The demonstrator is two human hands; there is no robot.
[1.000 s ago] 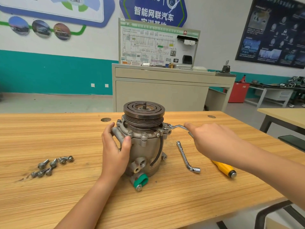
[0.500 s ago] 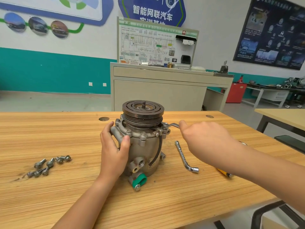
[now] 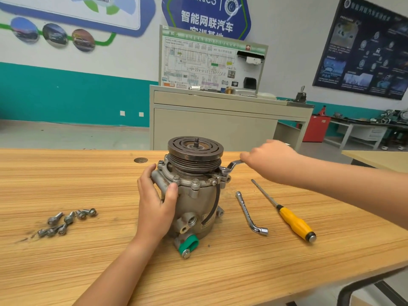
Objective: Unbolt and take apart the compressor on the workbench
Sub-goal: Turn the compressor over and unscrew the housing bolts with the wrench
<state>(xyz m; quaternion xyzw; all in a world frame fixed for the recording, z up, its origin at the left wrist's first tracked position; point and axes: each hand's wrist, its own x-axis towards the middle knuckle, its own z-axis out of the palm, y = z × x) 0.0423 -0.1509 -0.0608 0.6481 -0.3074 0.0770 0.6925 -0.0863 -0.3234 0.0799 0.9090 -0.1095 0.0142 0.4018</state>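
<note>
A grey metal compressor (image 3: pixel 196 202) stands upright on the wooden workbench (image 3: pixel 88 261), its rusty pulley (image 3: pixel 195 151) on top and a green cap at its foot. My left hand (image 3: pixel 156 206) grips the left side of the housing, thumb across the front. My right hand (image 3: pixel 269 160) holds the handle of a bent wrench (image 3: pixel 234 164) whose head sits on a bolt (image 3: pixel 224 171) at the flange's right edge. Other bolts still stand around the flange.
Several loose bolts (image 3: pixel 66 221) lie on the bench at the left. An L-shaped socket wrench (image 3: pixel 249 214) and a yellow-handled screwdriver (image 3: pixel 291 221) lie right of the compressor. A beige training cabinet (image 3: pixel 220 124) stands behind the bench, another table at the far right.
My right hand has swung the wrench handle away from me, toward the back of the bench. The screwdriver it covered is in full view. My left hand keeps its grip.
</note>
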